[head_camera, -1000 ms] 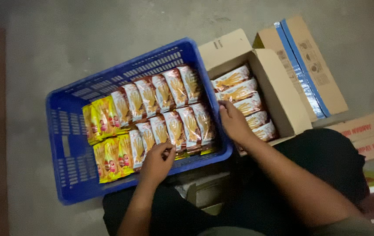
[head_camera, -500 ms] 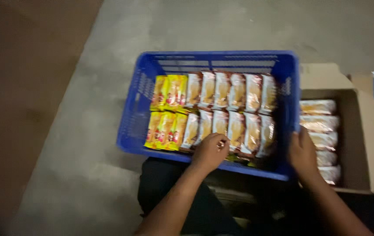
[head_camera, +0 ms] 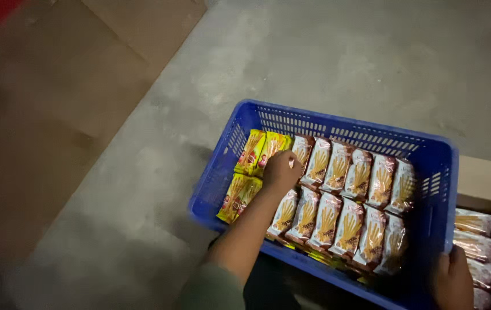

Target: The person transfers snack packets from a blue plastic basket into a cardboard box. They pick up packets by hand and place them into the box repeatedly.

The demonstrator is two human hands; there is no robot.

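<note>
The left hand (head_camera: 280,170) and forearm are bare, with a grey-green sleeve (head_camera: 211,290) at the elbow.

The left hand (head_camera: 280,170) is seen near the centre of the frame, knuckles up, fingers curled downward and bunched together; whether anything is gripped cannot be told. Its forearm is extended bare from the lower middle of the frame, slanting up and to the right, with a greenish sleeve at the bottom edge. The right hand (head_camera: 453,282) is seen at the lower right corner, back of the hand toward the camera, fingers hooked forward. Its wrist is cut off by the bottom edge.
</note>
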